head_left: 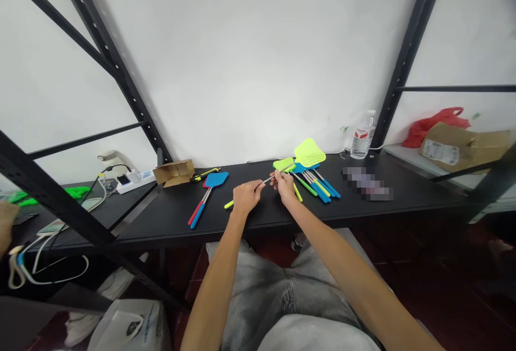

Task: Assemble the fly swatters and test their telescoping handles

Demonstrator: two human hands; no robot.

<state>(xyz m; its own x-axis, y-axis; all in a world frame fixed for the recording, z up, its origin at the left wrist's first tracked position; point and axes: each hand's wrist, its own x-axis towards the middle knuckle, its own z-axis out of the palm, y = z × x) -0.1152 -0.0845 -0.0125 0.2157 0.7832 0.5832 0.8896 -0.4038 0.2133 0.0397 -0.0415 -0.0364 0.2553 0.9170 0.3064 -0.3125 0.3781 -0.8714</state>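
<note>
Both hands are on one fly swatter, whose yellow-green perforated head (309, 152) points up and to the right. My left hand (246, 197) is closed round its handle, and the yellow-green handle end sticks out past the wrist. My right hand (283, 184) pinches the thin metal rod a little farther along. Beyond my right hand, several more fly swatters (318, 184) lie in a pile, with blue, green and yellow-green handles. To the left, a blue fly swatter (216, 179) lies over a red fly swatter (196, 213).
An open cardboard box (174, 173) stands at the left on the black table (161, 216). A water bottle (363, 135) is at the back right, near a pixelated patch. Black metal posts (407, 44) frame both sides. A power strip (137, 180) sits farther left.
</note>
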